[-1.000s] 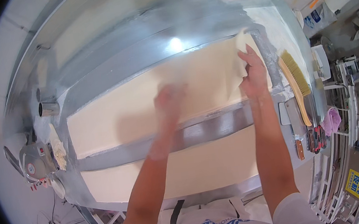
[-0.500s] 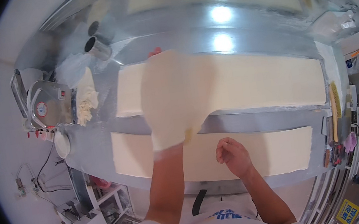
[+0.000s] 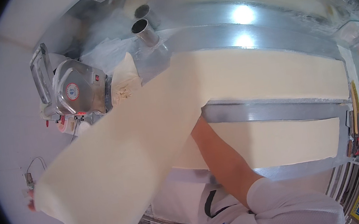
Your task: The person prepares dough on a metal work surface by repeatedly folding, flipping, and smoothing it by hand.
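Note:
A long pale dough sheet (image 3: 116, 153) stretches from the far strip on the table out over the table's left edge. The fingertips of my left hand (image 3: 31, 201) show at the sheet's outer left end, holding it up; the rest of that hand is behind the dough. My right forearm (image 3: 223, 147) reaches forward to the near edge of the sheet, and the hand itself is hidden beneath it. Nearer to me lies a second flat dough sheet (image 3: 289, 140), partly covered by the lifted one.
A metal dough machine (image 3: 77, 89) stands at the left, beside a crumpled piece of dough (image 3: 124, 80). Behind them is a metal cylinder (image 3: 144, 32). At the right edge lie a long-handled brush (image 3: 355, 108) and several small tools. A clear plastic bag (image 3: 354, 31) sits far right.
My left hand has swung from the middle of the table to the far left, drawing the dough end with it. My right hand has moved forward under the sheet. The view has shifted left.

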A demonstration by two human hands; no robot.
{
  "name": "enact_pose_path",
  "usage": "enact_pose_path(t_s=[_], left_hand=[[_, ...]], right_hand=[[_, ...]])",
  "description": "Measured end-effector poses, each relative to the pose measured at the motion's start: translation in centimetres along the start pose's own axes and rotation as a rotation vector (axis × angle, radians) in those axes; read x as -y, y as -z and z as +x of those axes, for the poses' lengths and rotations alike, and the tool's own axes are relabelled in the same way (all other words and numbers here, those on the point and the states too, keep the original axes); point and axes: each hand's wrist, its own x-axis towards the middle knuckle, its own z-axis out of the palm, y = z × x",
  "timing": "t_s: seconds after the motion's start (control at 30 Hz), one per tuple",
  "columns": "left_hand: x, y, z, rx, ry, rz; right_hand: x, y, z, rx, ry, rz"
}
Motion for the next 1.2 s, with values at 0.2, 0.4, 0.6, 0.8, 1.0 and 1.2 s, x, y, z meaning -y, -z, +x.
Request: enact_pose_path(t_s=[0.2, 0.4, 0.6, 0.8, 1.0, 1.2], left_hand=[[-2.1, 1.9, -1.3, 0.092, -0.009, -0.087], [4.8, -6.1, -6.0, 0.45, 0.233, -0.251], [10.9, -17.0, -14.5, 0.82, 0.511, -0.4], [15.7, -24.7, -23.1, 1.0, 0.731, -0.454], [18.4, -28.0, -28.2, 1.043, 0.799, -0.389], [17.5, -31.1, -29.9, 0.676, 1.325, -0.994]], right_hand=[[2.8, -6.1, -9.1, -0.053, 0.068, -0.616], [13.6, -15.9, -27.4, 0.102, 0.43, -1.475], [31.5, -14.5, -40.5, -0.102, 0.602, -0.758], [45.2, -5.3, -45.6, -0.287, 0.808, -0.343], [47.4, 2.9, -53.1, -0.203, 0.87, -0.362], [52.0, 0.8, -58.2, -0.258, 1.007, -0.312]])
